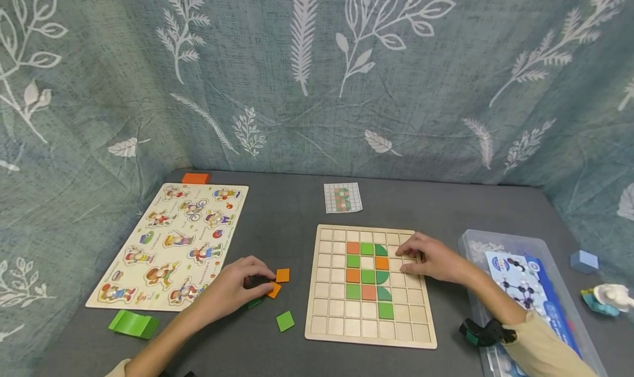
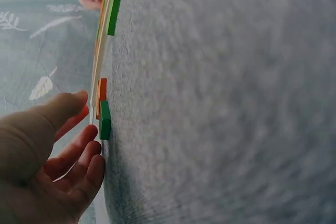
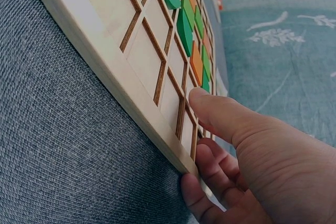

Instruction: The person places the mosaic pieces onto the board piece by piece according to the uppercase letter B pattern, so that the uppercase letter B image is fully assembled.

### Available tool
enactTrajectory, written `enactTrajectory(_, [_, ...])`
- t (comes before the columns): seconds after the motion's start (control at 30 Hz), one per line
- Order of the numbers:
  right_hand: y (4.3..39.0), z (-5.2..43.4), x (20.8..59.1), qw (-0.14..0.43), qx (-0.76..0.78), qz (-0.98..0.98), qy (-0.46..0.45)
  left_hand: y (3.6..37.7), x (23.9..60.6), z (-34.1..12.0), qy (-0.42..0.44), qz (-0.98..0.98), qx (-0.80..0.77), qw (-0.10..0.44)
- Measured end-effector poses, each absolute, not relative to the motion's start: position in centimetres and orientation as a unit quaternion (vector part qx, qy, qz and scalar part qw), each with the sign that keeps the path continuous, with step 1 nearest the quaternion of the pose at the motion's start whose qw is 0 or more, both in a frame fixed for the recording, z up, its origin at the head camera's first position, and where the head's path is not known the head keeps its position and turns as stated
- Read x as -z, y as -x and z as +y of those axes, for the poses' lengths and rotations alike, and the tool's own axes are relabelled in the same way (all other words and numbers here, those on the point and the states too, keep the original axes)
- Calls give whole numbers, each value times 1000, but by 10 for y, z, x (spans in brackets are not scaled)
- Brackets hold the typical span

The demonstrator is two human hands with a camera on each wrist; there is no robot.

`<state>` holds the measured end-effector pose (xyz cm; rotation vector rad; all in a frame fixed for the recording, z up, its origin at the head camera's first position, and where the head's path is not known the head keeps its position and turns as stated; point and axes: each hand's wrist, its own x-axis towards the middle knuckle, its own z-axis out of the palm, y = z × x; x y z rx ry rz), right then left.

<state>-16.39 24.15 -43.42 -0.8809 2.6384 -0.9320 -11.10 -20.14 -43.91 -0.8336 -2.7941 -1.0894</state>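
My left hand hovers low over several loose tiles, its fingers loosely bent and its thumb apart from them. Beside its fingertips lie an orange tile and another orange tile. A dark green tile shows near the fingers in the left wrist view, and a light green tile lies closer to me. At the right edge of the wooden grid board, my right hand rests with fingers and thumb spread, holding no tile. Orange, green and salmon tiles fill several middle squares of the board.
A small printed pattern card lies beyond the board. To the left are a picture puzzle board, a green arched block and an orange block. A clear plastic box, blue block and white figurine stand right.
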Motion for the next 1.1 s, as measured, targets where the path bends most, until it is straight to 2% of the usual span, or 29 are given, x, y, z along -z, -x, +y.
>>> enactTrajectory(0.27, [163, 242, 434, 103, 315, 896, 296, 110, 440, -203, 310, -899, 309, -1])
enactTrajectory(0.47, [163, 242, 434, 102, 313, 897, 296, 111, 437, -203, 341, -905, 256, 8])
enactTrajectory(0.73, [164, 240, 434, 101, 314, 896, 297, 113, 436, -201, 354, -901, 238, 77])
enactTrajectory(0.93, [164, 241, 435, 99, 314, 896, 298, 106, 427, -169, 389, -871, 272, 129])
enactTrajectory(1.1, [164, 241, 435, 99, 313, 897, 297, 98, 425, -123, 446, -850, 275, 65])
